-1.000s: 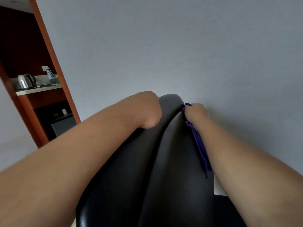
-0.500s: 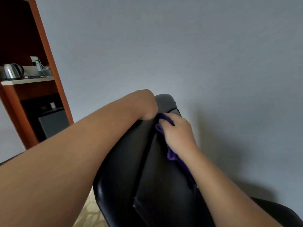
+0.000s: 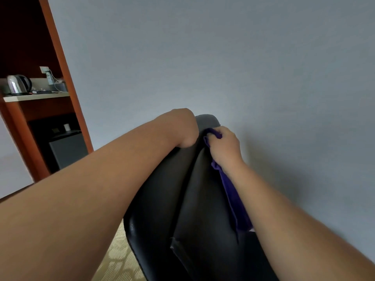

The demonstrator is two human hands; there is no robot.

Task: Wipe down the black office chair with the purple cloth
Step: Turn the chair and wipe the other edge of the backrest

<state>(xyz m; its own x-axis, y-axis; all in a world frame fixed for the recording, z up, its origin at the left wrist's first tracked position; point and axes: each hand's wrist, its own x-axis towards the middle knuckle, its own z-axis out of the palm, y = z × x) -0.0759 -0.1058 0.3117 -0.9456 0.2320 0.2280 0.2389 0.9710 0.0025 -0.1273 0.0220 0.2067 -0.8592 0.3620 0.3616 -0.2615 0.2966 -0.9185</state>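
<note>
The black office chair (image 3: 182,209) fills the lower middle of the view, its backrest top reaching toward the wall. My right hand (image 3: 224,148) grips the bunched purple cloth (image 3: 233,197) and presses it against the upper right part of the backrest; the cloth's loose end hangs down along my forearm. My left hand (image 3: 181,126) bends at the wrist over the backrest's upper left edge, with its fingers hidden behind the chair.
A plain grey wall (image 3: 243,67) stands close behind the chair. At the left is a red-brown wooden shelf unit (image 3: 60,78) with a steel kettle (image 3: 18,85) and a small dark fridge (image 3: 67,149) below. Patterned beige carpet (image 3: 117,258) shows under the chair.
My right hand swept the cloth from the backrest's right edge leftward across the top, then slid back a little to the right. My left hand stayed at the chair's upper left edge.
</note>
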